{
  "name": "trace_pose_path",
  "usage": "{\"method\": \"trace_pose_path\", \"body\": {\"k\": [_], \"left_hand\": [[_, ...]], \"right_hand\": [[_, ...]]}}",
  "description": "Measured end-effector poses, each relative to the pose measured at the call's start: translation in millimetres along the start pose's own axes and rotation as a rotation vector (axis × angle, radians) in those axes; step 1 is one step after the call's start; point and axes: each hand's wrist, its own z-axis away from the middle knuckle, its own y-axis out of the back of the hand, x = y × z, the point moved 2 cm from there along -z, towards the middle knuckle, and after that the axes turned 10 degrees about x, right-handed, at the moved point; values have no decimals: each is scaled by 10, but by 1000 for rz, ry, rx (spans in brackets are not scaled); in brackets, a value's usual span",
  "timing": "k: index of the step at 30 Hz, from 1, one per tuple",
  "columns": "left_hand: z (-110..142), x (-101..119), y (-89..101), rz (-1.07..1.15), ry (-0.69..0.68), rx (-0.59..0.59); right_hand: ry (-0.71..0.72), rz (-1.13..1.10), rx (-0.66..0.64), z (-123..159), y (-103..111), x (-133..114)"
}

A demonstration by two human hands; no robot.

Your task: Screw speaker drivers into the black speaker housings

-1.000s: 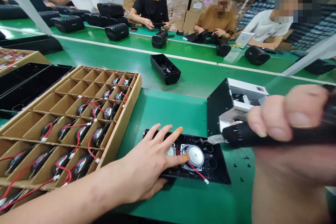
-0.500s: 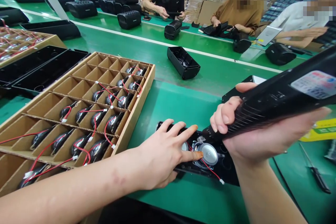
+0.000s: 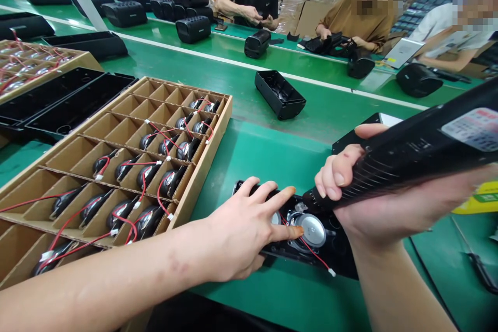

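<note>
In my right hand (image 3: 350, 187) is a thick black electric screwdriver (image 3: 412, 161), gripped round its body and slanting down to the left. Its nose end meets a black speaker panel (image 3: 334, 259) beside a round silver speaker driver (image 3: 311, 231); the bit's tip is hidden. My left hand (image 3: 252, 228) lies across the panel with fingers spread, one orange-tipped digit on the driver's edge. A second driver (image 3: 275, 219) shows partly under that hand. From the first driver a red wire (image 3: 317, 257) with a white plug runs over the panel's near edge.
At left stands a divided cardboard tray (image 3: 202, 166) of wired drivers. Beyond the panel lies an open black housing (image 3: 280, 94). A black-handled screwdriver (image 3: 482, 272) is at far right. Several people sit across the green table (image 3: 218, 70), among finished-looking black speakers (image 3: 192, 28).
The whole view has shifted slightly, with things lying a little farther right. Both my hands keep their places on the panel and tool. Across the table, the black-shirted person's hands have changed pose.
</note>
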Motion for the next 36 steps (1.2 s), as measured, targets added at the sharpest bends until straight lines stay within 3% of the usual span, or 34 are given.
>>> {"method": "trace_pose_path", "body": {"k": [25,29,32,36], "left_hand": [[-20,-8,35,74,60,-58],[-17,11,47,90,87,-74],[-8,25,101,126,118,-85],[2,-16,152,109,148,0]], "right_hand": [[-191,-93,-176,166,-49,153],[-165,-71,-140,173,-71,168],[-86,-102,-32,116,-18,20],[133,-51,147,-10,286,-504]]}}
